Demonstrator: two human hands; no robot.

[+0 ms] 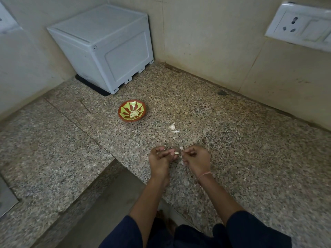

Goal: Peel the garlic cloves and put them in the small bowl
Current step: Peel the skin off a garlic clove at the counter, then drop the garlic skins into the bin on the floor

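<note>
- A pale grey moulded plastic box [100,49], square with rounded corners, is seen at the back left against the wall.
- The small bowl [123,106], round and shallow with a glossy red-brown rim and yellow-green petal pattern, is set on the counter well apart from the hands. A small heap of peeled cloves [134,114], smooth and cream-coloured, is already gathered in it, so part of the task is judged done.
- The left hand [160,159] is held just above the counter with fingers curled; the clove being worked appears to be pinched at its fingertips.
- A loose garlic piece [172,126], white and papery, is left on the counter beyond the hands, with a thin sliver beside it; whether it is an unpeeled clove or only skin cannot be told.
- The clove in hand [176,153], small and pale, is held between the two hands; peeling is judged under way, and it is not yet in the bowl.
- The right hand [196,158] is curled likewise, and a dry flake of skin [181,148] seems to be nipped by it.
- The speckled granite counter [241,140] is polished and hard.
</note>
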